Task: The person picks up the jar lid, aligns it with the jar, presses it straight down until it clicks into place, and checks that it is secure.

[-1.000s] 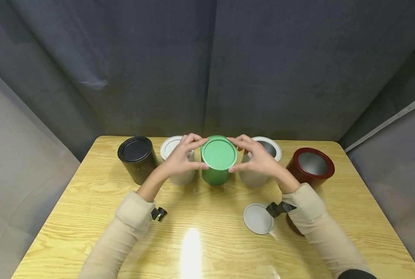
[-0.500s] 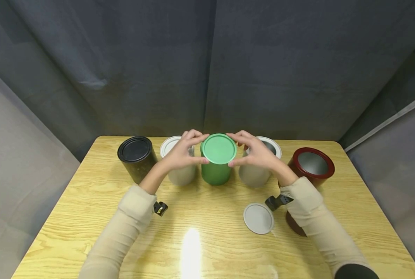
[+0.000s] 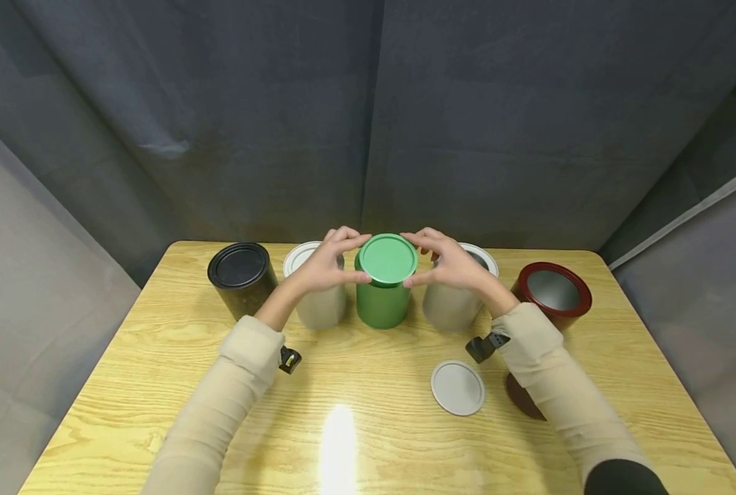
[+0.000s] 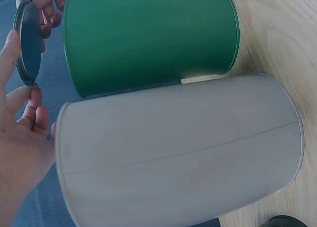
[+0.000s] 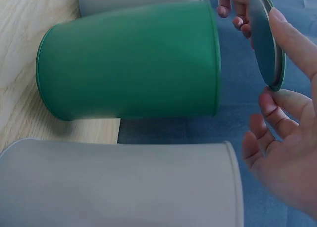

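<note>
Green, the lid [image 3: 389,258] above the green can [image 3: 383,307] is pinched by left hand [image 3: 327,265] and right hand [image 3: 451,262], thumbs and forefingers wide apart.

I am facing a dark curtain [image 3: 250,137] at twelve o'clock, over a wooden table [image 3: 405,440]. A black can [image 3: 242,278] is standing at eleven, a lidded white can [image 3: 321,309] just past eleven, an open white can [image 3: 451,309] at one, a red can [image 3: 553,315] past one. Nearer me, a pale disc [image 3: 458,388] is lying at one, a brown disc [image 3: 521,400], partly hidden, at two.
</note>
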The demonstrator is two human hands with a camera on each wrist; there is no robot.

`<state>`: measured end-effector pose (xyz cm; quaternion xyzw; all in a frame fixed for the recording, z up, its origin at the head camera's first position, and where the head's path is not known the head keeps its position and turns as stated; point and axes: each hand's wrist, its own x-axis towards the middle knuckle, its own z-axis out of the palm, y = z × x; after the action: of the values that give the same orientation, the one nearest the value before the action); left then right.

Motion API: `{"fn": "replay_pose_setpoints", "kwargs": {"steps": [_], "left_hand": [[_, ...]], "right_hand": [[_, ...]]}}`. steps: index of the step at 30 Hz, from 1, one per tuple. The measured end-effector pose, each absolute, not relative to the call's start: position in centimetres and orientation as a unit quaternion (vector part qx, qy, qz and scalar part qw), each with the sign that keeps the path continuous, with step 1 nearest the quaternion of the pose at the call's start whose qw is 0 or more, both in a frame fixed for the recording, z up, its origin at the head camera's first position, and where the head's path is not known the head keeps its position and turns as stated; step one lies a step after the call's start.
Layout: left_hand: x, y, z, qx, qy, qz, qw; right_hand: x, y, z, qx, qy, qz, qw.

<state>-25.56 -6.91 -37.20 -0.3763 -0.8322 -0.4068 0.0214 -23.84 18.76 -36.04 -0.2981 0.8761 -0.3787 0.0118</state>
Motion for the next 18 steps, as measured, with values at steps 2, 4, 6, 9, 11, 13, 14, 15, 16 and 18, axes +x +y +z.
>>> {"fn": "replay_pose_setpoints", "kwargs": {"steps": [2, 4, 6, 9, 11, 13, 14, 15, 16, 18], "left_hand": [[-25.8, -6.9, -37.3, -0.372, -0.835, -0.405, 0.018], [-26.0, -6.9, -37.4, -0.368, -0.838, -0.402, 0.014], [-26.2, -6.9, -37.5, -0.363, -0.843, -0.397, 0.010], [-26.4, -6.8, -37.5, -0.358, -0.848, -0.392, 0.000], [-26.5, -6.8, -37.6, -0.356, -0.850, -0.388, -0.006], [-26.7, -6.7, -37.7, -0.357, -0.853, -0.382, -0.013], [-26.7, -6.7, -37.7, -0.357, -0.854, -0.378, -0.016], [-26.8, -6.7, -37.8, -0.357, -0.856, -0.375, -0.018], [-26.9, -6.7, -37.8, -0.355, -0.858, -0.371, -0.020], [-27.0, -6.7, -37.9, -0.353, -0.863, -0.361, -0.024]], "right_hand": [[-24.0, 18.7, -36.1, -0.294, 0.879, -0.375, 0.017], [-24.2, 18.7, -36.1, -0.291, 0.882, -0.370, 0.021], [-24.4, 18.6, -36.1, -0.289, 0.884, -0.365, 0.025], [-24.6, 18.6, -36.1, -0.288, 0.888, -0.356, 0.030], [-24.6, 18.7, -36.1, -0.287, 0.890, -0.352, 0.034], [-24.7, 18.7, -36.1, -0.285, 0.891, -0.350, 0.038], [-24.7, 18.7, -36.1, -0.283, 0.892, -0.350, 0.040], [-24.7, 18.7, -36.1, -0.282, 0.892, -0.349, 0.041], [-24.7, 18.7, -36.2, -0.281, 0.893, -0.349, 0.043], [-24.8, 18.8, -36.4, -0.279, 0.895, -0.346, 0.047]]}}
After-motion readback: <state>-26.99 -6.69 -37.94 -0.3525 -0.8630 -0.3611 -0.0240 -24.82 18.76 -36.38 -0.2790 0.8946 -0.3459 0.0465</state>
